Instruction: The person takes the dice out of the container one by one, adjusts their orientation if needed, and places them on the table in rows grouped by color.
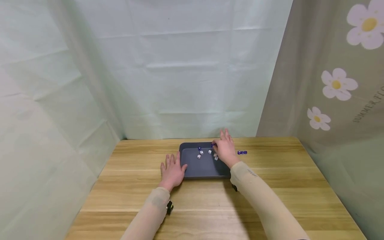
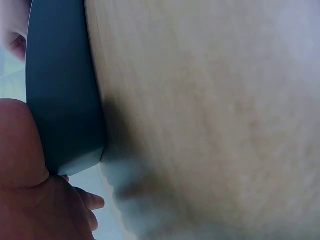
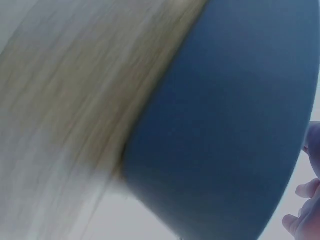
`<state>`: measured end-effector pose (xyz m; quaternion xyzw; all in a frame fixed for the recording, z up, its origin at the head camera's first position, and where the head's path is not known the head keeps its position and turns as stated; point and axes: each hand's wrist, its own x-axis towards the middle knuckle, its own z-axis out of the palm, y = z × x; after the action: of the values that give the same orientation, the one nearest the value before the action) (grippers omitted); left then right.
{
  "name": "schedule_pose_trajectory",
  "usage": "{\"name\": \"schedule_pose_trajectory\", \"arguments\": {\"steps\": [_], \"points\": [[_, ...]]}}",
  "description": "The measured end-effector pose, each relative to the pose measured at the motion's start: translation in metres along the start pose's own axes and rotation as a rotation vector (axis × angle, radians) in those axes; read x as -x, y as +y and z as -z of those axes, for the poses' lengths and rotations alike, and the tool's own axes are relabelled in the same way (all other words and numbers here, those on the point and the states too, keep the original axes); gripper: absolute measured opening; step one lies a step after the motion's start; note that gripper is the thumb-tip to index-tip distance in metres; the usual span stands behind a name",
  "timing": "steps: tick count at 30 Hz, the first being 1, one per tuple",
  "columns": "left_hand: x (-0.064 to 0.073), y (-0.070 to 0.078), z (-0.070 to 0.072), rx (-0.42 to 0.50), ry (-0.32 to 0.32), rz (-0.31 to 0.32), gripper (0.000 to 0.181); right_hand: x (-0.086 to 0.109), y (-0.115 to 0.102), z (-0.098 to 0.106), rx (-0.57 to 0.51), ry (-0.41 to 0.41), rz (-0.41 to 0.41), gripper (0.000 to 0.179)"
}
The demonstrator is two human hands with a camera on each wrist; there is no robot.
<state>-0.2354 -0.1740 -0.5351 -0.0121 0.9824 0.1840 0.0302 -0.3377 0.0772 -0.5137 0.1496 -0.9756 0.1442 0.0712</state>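
Note:
A dark grey tray [image 1: 204,170] lies on the table, with several white dice [image 1: 199,156] and a blue die [image 1: 199,148] in its back half. My right hand [image 1: 225,150] reaches over the tray's back right part and pinches another blue die [image 1: 213,145] between thumb and index finger, the other fingers stretched out. My left hand [image 1: 174,171] rests at the tray's left side, fingers spread and thumb over the rim. Both wrist views show mainly the tray's outer wall [image 2: 65,90] and parts of the hands; the pinched die is hidden there.
Three blue dice [image 1: 242,152] sit in a row on the wooden table [image 1: 204,206], right of the tray. A pale curtain [image 1: 186,83] hangs behind the table, and a flowered cloth [image 1: 300,83] hangs on the right.

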Motion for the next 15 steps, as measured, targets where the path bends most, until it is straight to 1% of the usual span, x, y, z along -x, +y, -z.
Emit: {"name": "schedule_pose_trajectory", "arguments": {"steps": [11,15], "points": [[-0.001,-0.001,0.0,-0.004,0.0,-0.003,0.074,0.006,0.018,0.01,0.006,0.022,-0.002,0.019],[0.0,-0.001,0.0,0.007,0.003,-0.011,0.073,0.008,0.025,0.013,-0.008,0.034,-0.012,0.02]]}}
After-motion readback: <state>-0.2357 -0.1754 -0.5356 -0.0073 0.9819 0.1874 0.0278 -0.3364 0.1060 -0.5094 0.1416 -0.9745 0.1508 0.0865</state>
